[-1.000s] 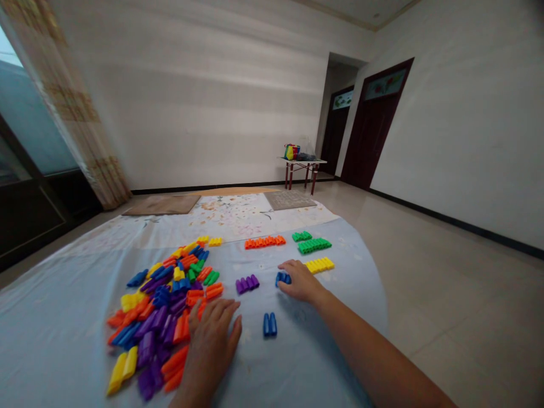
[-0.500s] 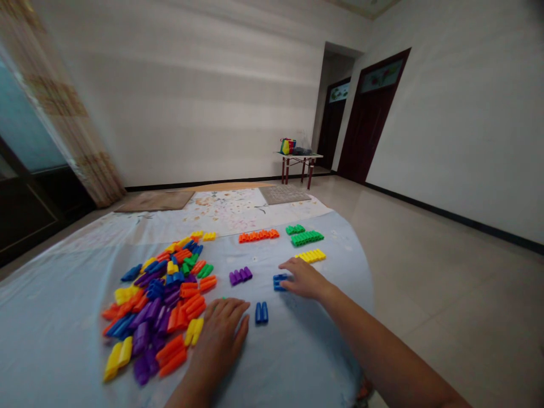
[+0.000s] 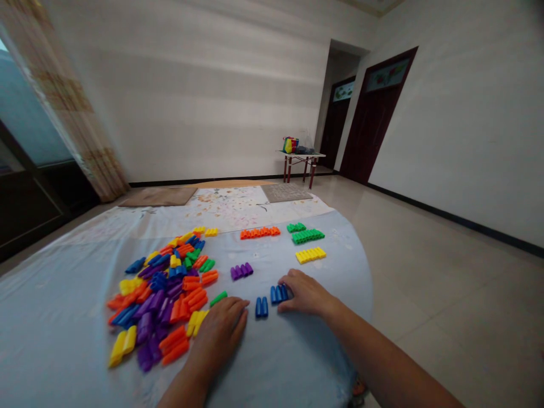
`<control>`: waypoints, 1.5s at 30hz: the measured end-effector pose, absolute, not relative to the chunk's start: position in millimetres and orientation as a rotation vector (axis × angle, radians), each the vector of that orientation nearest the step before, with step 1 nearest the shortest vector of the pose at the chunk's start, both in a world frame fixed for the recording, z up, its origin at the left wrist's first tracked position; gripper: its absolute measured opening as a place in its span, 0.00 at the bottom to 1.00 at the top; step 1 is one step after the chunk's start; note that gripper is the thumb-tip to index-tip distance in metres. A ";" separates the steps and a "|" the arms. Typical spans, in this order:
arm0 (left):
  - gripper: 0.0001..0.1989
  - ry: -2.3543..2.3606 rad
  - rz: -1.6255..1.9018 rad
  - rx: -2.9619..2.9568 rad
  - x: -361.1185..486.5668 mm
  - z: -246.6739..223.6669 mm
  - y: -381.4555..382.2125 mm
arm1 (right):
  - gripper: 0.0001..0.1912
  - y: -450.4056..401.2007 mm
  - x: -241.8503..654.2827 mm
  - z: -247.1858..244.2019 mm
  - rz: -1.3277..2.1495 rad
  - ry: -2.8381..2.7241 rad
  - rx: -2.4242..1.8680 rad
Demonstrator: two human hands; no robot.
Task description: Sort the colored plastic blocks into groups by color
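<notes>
My right hand (image 3: 302,293) grips a short row of blue pieces (image 3: 279,294) between thumb and fingers, on the light blue cloth. Just left of it lies a separate blue pair (image 3: 261,307). My left hand (image 3: 224,324) rests on the cloth with its fingers loosely spread, holding nothing, beside a green piece (image 3: 219,298) and a yellow pair (image 3: 196,322). A large mixed pile of coloured pieces (image 3: 159,306) lies to its left. Farther back are a purple row (image 3: 242,271), an orange row (image 3: 260,233), a yellow row (image 3: 310,255) and green rows (image 3: 307,236).
The round table (image 3: 331,351) carries a floral cloth (image 3: 229,205) and two mats, one brown (image 3: 159,197) and one grey (image 3: 287,192), at its far side. Beyond stands a small table (image 3: 317,154) with a colourful bag (image 3: 290,145).
My right hand has moved slightly nearer, and the blue row in it has turned upright, close to the blue pair. More of the green piece shows beside my left hand. The view has shifted a little.
</notes>
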State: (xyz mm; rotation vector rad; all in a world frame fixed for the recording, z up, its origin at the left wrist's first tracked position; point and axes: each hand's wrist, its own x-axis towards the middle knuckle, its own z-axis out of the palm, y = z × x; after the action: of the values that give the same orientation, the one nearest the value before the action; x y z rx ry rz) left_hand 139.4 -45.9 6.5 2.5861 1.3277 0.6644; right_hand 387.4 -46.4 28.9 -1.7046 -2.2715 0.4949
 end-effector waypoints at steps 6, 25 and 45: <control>0.15 1.551 0.833 2.576 113.0 16.6 -33.4 | 0.42 -45.6 371.9 23.9 0.564 -2.355 -1.450; 0.17 1.822 1.121 2.251 70.0 21.3 -21.3 | 0.29 -13.5 343.3 25.7 0.581 -2.409 -1.444; 0.18 1.894 1.384 1.874 58.0 19.6 -18.2 | 0.12 5.6 288.7 35.1 0.246 -2.266 -1.266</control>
State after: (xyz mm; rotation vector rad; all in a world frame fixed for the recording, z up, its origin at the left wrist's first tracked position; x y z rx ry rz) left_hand 58.0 -18.2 19.6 1.8741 1.8939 1.3837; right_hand 288.7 5.6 35.1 -1.2663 -2.2665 0.2463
